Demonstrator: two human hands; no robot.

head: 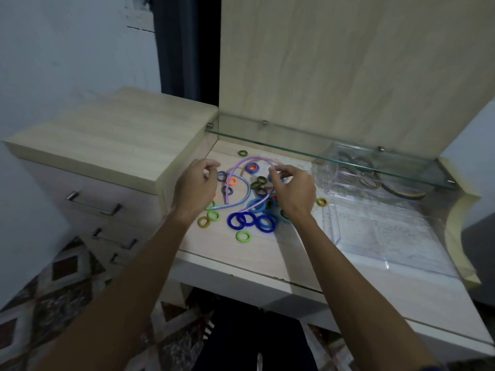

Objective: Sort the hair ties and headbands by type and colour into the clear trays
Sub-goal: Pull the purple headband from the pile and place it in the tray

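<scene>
You are at the start of the sort: most of the hair ties [247, 207] lie in a loose pile on the bench [267, 253], with two headbands lying through them. Your right hand [293, 192] hovers over the right side of the pile, thumb and forefinger curled together at the lilac headband [242, 167]; motion blur makes it impossible to tell whether they actually pinch it. Your left hand [197, 187] hangs over the left edge of the pile with fingers loosely curled, holding nothing that shows.

The next move, as I judge it, is to lift that lilac headband out without dragging ties along, since several ties sit inside its arc, then carry it right to the far clear tray [332, 175], where curved bands already lie under the glass shelf [294, 148]. The near clear tray [388, 236] looks empty and would suit a colour group of ties.

The lilac headband is a thin, stiff arc, open end towards you; a pale blue headband [241, 195] crosses it. The ties are small fuzzy rings: dark blue [263, 223] nearest you, green [243, 236] and yellow-green at the left, orange [232, 181] and dark striped ones further in. One yellow tie [321, 202] lies apart at the right.
</scene>
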